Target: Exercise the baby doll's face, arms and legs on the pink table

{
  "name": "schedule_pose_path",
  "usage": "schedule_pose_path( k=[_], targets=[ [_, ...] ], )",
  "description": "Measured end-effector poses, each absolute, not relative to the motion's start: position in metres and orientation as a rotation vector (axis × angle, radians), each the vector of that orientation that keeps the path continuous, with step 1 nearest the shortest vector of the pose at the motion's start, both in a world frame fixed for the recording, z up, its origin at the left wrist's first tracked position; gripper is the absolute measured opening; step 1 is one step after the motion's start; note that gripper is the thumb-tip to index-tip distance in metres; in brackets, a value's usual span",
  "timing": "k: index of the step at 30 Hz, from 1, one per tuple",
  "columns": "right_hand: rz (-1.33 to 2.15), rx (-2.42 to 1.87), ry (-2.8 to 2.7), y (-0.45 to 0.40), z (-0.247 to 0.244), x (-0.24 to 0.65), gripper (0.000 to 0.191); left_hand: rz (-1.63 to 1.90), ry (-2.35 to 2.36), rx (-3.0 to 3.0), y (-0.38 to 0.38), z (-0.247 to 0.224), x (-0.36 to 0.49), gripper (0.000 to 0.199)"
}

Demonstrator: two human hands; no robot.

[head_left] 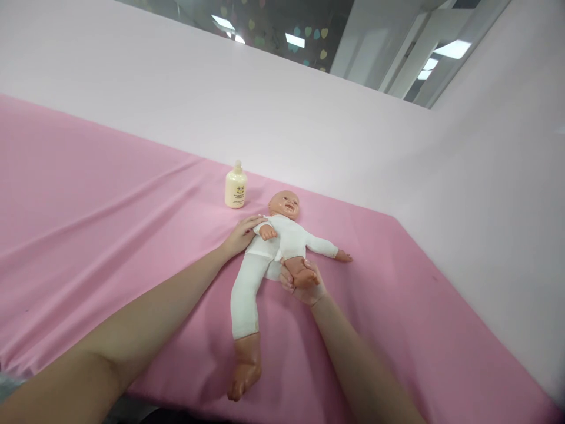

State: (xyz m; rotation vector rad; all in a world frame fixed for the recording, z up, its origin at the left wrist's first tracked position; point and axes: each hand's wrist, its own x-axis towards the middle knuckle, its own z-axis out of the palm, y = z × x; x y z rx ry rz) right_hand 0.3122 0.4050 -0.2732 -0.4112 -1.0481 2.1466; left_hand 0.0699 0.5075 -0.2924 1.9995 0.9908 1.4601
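Note:
A baby doll (285, 235) with a white cloth body lies on its back on the pink sheet, head toward the wall. My left hand (242, 235) rests against the doll's side by its shoulder and small arm, fingers stretched out. Wrapped round the doll's bent leg near the foot is my right hand (312, 291), partly hidden by that foot. The doll's other leg (245, 294) stretches toward me, and its far arm reaches out to the right.
A cream-coloured bottle (236, 187) with a dark label stands upright beyond my left hand. The pink-covered surface (110, 194) has creases at left and meets a pale wall (273, 123). Above the wall is a glass panel (282, 29) with reflected lights.

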Motion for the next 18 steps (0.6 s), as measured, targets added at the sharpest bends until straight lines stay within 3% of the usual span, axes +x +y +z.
schedule_pose_path(
  k=[8,12,18],
  targets=[
    [2.182,-0.464,-1.219,0.400,-0.283,0.321,0.064,1.428,1.049,1.761,0.500,-0.287,0.072,0.048],
    [2.456,-0.376,-1.400,0.397,-0.283,0.325,0.076,1.449,1.154,1.582,0.507,-0.295,0.071,0.045],
    [2.851,-0.135,-1.719,0.398,-0.272,0.314,0.064,1.537,1.195,1.447,0.515,-0.304,0.070,0.045]
  ],
)
